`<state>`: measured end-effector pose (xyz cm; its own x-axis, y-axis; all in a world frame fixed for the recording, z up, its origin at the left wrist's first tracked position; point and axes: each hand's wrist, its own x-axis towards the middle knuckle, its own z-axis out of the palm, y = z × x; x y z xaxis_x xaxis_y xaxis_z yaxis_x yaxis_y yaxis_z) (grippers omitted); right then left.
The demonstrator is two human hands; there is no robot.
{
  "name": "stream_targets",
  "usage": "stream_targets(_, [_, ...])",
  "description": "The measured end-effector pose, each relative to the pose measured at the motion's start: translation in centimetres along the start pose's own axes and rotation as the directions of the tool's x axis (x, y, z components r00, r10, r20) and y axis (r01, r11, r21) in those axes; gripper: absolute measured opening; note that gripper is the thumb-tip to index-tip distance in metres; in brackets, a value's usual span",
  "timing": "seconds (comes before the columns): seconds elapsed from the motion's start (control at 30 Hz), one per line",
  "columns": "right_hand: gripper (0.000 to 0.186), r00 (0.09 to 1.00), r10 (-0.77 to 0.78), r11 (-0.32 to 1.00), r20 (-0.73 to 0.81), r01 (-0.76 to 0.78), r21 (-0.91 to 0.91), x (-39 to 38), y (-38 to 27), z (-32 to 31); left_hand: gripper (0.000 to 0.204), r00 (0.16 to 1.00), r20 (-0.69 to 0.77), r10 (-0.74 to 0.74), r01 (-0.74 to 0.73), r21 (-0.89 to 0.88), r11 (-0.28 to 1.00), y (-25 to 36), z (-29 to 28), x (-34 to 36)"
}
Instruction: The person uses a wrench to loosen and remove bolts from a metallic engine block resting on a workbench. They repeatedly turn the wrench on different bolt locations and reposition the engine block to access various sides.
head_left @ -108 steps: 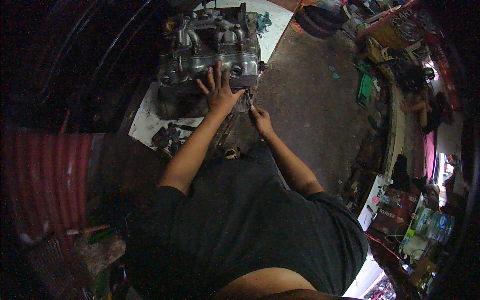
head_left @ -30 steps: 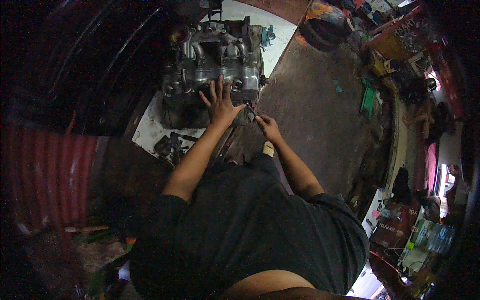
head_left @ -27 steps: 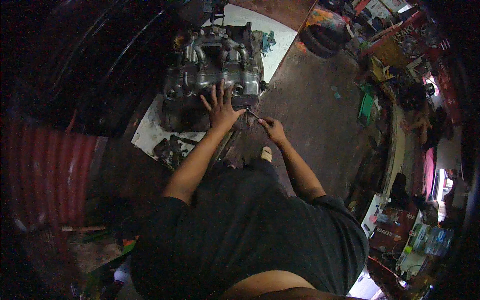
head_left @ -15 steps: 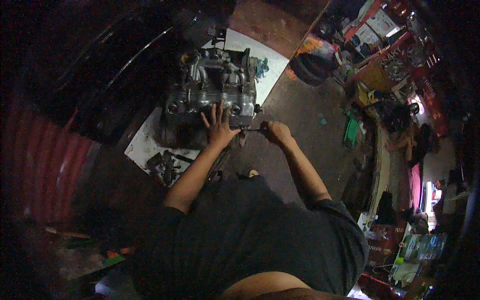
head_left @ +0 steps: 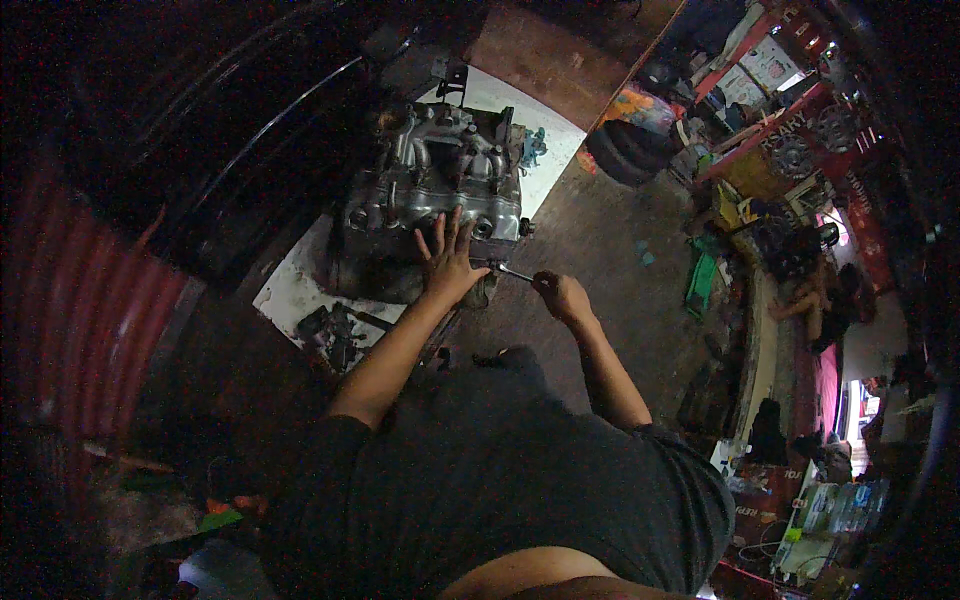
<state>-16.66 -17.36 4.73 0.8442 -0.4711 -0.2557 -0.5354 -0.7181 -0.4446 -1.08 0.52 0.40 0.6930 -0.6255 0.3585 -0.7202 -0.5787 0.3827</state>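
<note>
A dirty metal engine with silvery pipes rests on a white board. My left hand is open on the engine's near side, fingers spread, its thumb at the head of a metal wrench. The wrench head sits at the engine's lower right corner; whether it is seated on a bolt is too small to tell. My right hand is closed round the wrench's outer end, right of the engine. Dark loose metal parts lie on the board at the near left.
A red corrugated sheet is at the left. At the right are a black tire, a green plastic object, cluttered red shelving, another person and several clear bottles. A brown floor spreads right of the engine.
The engine and both hands appear lower in the picture as the view shifted. My right hand and wrench end swung up and rightward from a steep slant to a flatter one. My left hand stays spread.
</note>
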Motion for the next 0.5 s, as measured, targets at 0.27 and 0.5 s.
stream_targets(0.27, [0.033, 0.99, -0.038, 0.893, -0.133, 0.094, 0.44, -0.1, 3.9, 5.2, 0.097, 0.997, -0.065, 0.031, -0.027, 0.049, 0.998, 0.1, 0.7, 0.3])
stream_targets(0.5, [0.029, 0.987, 0.148, 0.713, -0.069, -0.058, 0.699, 0.3, 3.6, 11.3, 0.09, 0.986, -0.147, 0.08, -0.074, 0.044, 0.996, -0.2, 1.3, 0.2])
